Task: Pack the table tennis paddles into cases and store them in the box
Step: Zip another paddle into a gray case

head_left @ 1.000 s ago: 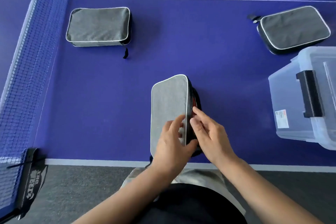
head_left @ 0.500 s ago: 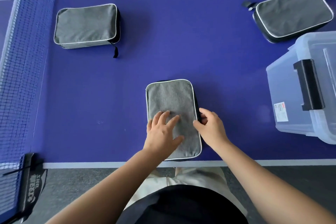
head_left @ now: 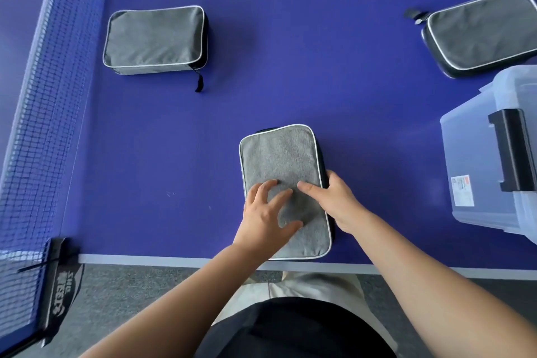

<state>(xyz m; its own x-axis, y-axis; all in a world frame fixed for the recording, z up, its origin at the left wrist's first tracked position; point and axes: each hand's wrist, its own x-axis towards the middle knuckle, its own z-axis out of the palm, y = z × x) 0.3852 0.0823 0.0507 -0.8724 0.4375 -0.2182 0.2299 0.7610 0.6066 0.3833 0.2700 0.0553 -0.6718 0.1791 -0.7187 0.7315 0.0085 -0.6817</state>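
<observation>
The case (head_left: 283, 183), on edge a second earlier, lay flat near the table's (head_left: 319, 73) edge; left hand (head_left: 268, 213) pressed it open-palmed, right hand (head_left: 338, 202) gripped its side, ready for zipping.

Grey cases on a blue-violet bench

Three cases, near (head_left: 283, 171), far left (head_left: 154, 38) and far right (head_left: 482, 32), are grey with white piping and black sides; the bench (head_left: 319, 67) has white lines; the net (head_left: 43, 96) is dark blue mesh; the box (head_left: 476, 160) is translucent with a black latch.
</observation>
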